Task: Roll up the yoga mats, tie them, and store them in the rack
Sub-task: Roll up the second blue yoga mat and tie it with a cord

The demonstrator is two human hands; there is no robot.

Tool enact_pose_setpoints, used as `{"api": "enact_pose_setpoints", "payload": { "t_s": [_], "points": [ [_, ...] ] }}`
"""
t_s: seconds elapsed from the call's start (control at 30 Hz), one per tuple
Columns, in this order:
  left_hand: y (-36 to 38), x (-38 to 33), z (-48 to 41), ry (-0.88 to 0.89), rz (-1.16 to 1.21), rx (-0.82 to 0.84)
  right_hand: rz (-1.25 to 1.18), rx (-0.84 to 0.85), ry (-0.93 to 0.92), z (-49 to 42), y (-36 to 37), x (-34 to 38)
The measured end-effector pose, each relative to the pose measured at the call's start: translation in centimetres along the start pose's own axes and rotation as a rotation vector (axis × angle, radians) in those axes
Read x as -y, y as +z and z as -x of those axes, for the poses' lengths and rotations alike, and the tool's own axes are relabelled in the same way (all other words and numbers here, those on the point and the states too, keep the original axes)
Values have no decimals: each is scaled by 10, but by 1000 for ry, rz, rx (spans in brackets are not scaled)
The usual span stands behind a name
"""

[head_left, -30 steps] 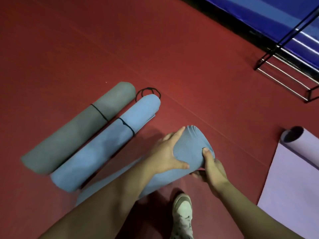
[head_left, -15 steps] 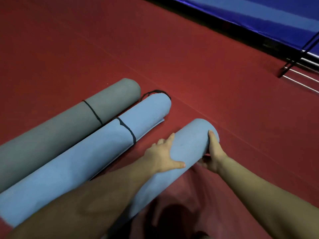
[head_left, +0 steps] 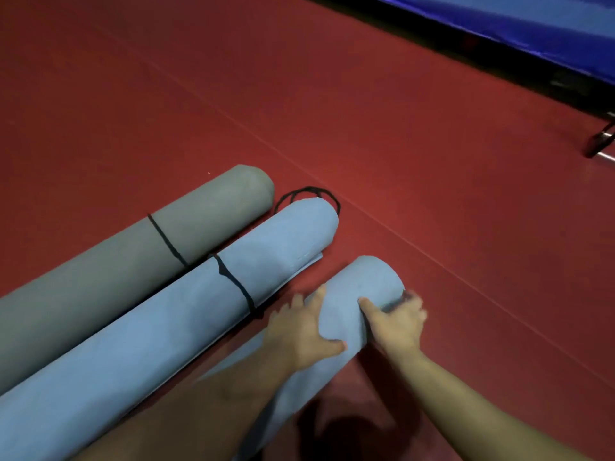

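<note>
Down on the red floor (head_left: 399,128), three rolled mats side by side, slanting from lower left to upper right. Nearest, untied blue mat (head_left: 362,284), lying on the floor and clasped near its far end by both hands. Left hand (head_left: 299,331) wrapped over the roll's left flank, thumb stretched across the top, fingertips along the side. Right hand (head_left: 396,322) gripping from the right, thumb on top, fingers round the side and blurred. Just beside it, tied blue mat (head_left: 149,344) with a black band (head_left: 234,281) round it, outer edge a little loose at the end. Touching that, grey mat (head_left: 100,267), banded likewise. Loose black loops (head_left: 309,189) on the floor behind the tied blue mat's end. Well apart at the right edge, foot of a metal rack (head_left: 600,143). Blue padding (head_left: 532,28) along the top.
</note>
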State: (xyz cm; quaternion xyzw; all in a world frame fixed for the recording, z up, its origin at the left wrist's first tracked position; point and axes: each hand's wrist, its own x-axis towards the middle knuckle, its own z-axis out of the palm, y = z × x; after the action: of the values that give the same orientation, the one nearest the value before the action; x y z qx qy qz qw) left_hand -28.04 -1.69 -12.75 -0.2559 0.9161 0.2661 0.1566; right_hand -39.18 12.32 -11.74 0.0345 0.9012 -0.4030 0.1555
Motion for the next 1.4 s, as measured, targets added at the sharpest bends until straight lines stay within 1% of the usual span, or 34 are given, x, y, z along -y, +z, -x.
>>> {"api": "enact_pose_setpoints", "payload": {
  "t_s": [0.07,0.1,0.13,0.2,0.27,0.3,0.37,0.57,0.67,0.73,0.9,1.0,1.13,1.2,1.3,1.33,1.4],
  "points": [
    [2,3,-4,-19,5,-11,175,-92,-345,-23,2,20],
    [2,5,-5,-23,0,-18,225,-74,-454,-40,4,33],
    [2,6,-6,-23,-5,-22,263,-21,-509,-58,8,48],
    [0,6,-8,-21,-8,-18,354,133,-518,-101,20,68],
    [-3,6,-9,-27,-10,-12,496,318,-449,-137,36,80],
    [-5,6,-11,-30,-6,-6,556,386,-425,-152,43,82],
    [-6,10,-14,-31,12,2,625,452,-432,-172,56,85],
    [-1,22,-24,-16,13,-2,716,538,-541,-206,97,97],
    [-2,20,-23,-30,27,-8,788,554,-556,-216,116,98],
    [-2,20,-23,-25,31,-17,868,549,-571,-218,122,98],
    [0,21,-23,-30,16,-21,996,477,-564,-213,118,88],
    [2,20,-23,-13,-10,-45,946,506,-524,-212,103,84],
    [2,20,-20,9,-11,-72,652,488,-489,-210,78,75],
    [2,18,-18,17,-18,-87,582,397,-530,-205,68,73],
    [3,14,-14,9,-39,-76,553,166,-621,-200,54,74],
    [3,13,-13,2,-42,-61,484,118,-626,-197,46,76],
    [1,12,-14,-16,-22,-12,350,103,-644,-188,27,77]
  ]
}}
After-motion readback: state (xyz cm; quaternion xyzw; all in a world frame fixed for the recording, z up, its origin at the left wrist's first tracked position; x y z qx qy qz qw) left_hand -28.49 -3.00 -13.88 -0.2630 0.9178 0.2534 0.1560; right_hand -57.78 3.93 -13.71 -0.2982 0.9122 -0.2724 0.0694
